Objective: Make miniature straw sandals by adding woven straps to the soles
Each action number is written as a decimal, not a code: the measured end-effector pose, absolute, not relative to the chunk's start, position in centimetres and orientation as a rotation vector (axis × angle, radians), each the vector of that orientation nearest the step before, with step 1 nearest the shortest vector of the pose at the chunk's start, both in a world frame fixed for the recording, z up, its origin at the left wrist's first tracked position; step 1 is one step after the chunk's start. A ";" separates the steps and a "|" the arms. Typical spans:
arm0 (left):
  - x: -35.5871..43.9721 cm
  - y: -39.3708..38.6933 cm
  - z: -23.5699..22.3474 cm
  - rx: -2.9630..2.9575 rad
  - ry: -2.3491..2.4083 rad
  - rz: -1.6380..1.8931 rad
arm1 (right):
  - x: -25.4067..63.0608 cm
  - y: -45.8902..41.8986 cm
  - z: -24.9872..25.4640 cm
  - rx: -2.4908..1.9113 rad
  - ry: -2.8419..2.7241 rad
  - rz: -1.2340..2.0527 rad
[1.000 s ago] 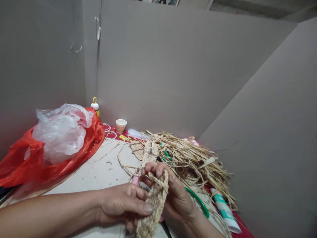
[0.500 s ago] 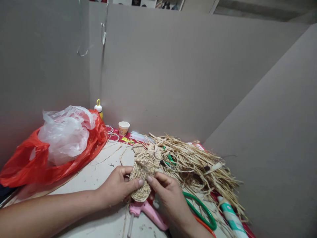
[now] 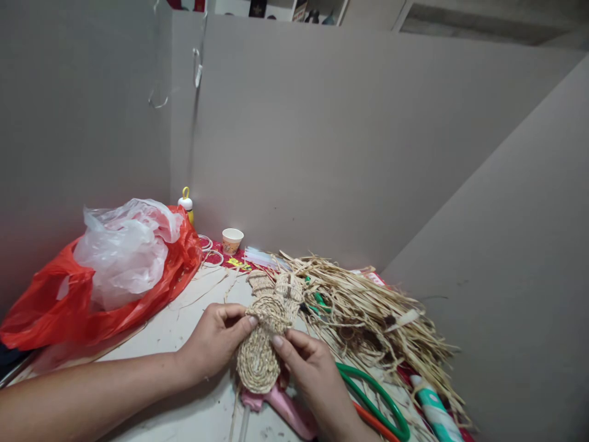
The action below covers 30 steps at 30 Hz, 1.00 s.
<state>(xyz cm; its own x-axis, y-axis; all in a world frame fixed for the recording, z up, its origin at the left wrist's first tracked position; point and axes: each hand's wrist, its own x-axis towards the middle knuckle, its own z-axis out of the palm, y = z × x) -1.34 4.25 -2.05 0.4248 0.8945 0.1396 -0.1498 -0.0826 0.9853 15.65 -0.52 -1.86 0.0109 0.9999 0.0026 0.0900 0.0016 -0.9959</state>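
A small sandal-shaped piece woven from pale straw (image 3: 258, 362) lies flat on the white table (image 3: 184, 331), its oval sole toward me. My left hand (image 3: 216, 341) grips its left edge with thumb and fingers pinched near the strap. My right hand (image 3: 308, 368) pinches the right side of the strap with thumb and forefinger. A pink glue gun (image 3: 285, 405) lies partly under the woven piece and my right hand.
A heap of loose straw (image 3: 372, 313) lies to the right. Green and orange rings (image 3: 381, 405) and a green-white tube (image 3: 435, 414) lie near the right edge. A red plastic bag (image 3: 59, 307) holding a clear bag sits left. A paper cup (image 3: 231, 240) and small bottle (image 3: 186, 202) stand at the back. Grey partition walls surround the table.
The woven piece went from held upright near me to lying flat on the table farther out; both hands moved forward with it and now pinch its strap.
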 end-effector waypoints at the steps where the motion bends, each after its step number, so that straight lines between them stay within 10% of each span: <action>1: -1.3 4.2 -2.0 1.366 0.724 1.007 | 15.6 -0.5 -1.8 -1.263 -1.261 1.161; 30: -1.6 4.5 -0.7 1.148 0.797 0.930 | 17.5 0.1 -0.9 -1.182 -1.078 1.408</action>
